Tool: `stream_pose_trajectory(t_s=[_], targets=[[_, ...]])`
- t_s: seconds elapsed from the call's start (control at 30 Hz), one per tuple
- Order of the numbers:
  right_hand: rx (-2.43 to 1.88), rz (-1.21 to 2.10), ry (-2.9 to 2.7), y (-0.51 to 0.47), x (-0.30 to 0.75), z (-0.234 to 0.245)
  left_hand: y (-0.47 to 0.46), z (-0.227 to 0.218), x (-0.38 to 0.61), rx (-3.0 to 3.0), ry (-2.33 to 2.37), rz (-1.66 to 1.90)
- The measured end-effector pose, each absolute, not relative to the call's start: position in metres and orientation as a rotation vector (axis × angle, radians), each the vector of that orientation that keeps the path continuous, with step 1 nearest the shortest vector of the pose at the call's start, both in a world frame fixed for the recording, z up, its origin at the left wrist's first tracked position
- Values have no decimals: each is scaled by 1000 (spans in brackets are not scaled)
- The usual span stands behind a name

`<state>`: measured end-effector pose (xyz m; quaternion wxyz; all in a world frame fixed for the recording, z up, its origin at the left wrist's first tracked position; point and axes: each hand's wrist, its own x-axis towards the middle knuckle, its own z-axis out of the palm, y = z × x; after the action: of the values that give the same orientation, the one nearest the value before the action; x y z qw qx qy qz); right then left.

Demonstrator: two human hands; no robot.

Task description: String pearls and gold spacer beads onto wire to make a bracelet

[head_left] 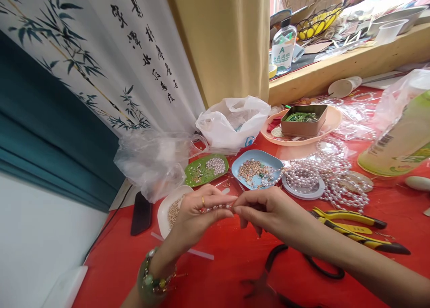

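Above the glossy red tabletop [218, 283], the right hand [264, 205] pinches with bunched fingertips, exactly what cannot be told; the left hand [195, 209] pinches a short strand of round pearly beads [219, 207] reaching toward them. A slackened grip could let beads slip off.

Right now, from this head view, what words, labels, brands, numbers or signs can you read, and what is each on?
"A": large letter on the label of the clear bottle; the characters below it are too blurred to read surely.
Columns of brush-style Chinese characters on the white curtain: too stylised to quote surely.
Printing on the green-tinted package: too blurred.
Blue mark on the white plastic bag: unreadable.
No numbers legible.
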<state>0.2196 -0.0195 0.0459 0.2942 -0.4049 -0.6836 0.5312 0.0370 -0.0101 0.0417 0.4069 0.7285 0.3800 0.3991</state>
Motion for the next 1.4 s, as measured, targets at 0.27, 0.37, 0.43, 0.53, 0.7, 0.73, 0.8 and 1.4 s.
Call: stream_pose_trajectory(t_s=[0.27, 0.37, 0.43, 0.53, 0.7, 0.73, 0.8, 1.4], targets=[[-1052, 1522, -1724, -16, 221, 46, -8, 41, 33, 1394, 982, 961], [-1054, 1528, -1723, -16, 221, 47, -6, 40, 32, 1429, 1020, 943], [-1055, 1531, -1718, -16, 220, 47, -5, 39, 32, 1506, 1017, 950], [-1066, 1537, -1712, -17, 220, 47, -4, 38, 32, 1592, 970, 1016], [-1106, 1524, -1721, -16, 220, 46, -3, 37, 32, 1607, 984, 1059], [-1112, 1518, -1729, -16, 220, 45, -4, 37, 32, 1610, 1002, 1059], [-1118, 1511, -1739, -17, 219, 45, -4, 36, 32, 1620, 1039, 1058], [-1094, 1528, -1715, -17, 219, 46, -6, 36, 34, 1585, 976, 1049]])
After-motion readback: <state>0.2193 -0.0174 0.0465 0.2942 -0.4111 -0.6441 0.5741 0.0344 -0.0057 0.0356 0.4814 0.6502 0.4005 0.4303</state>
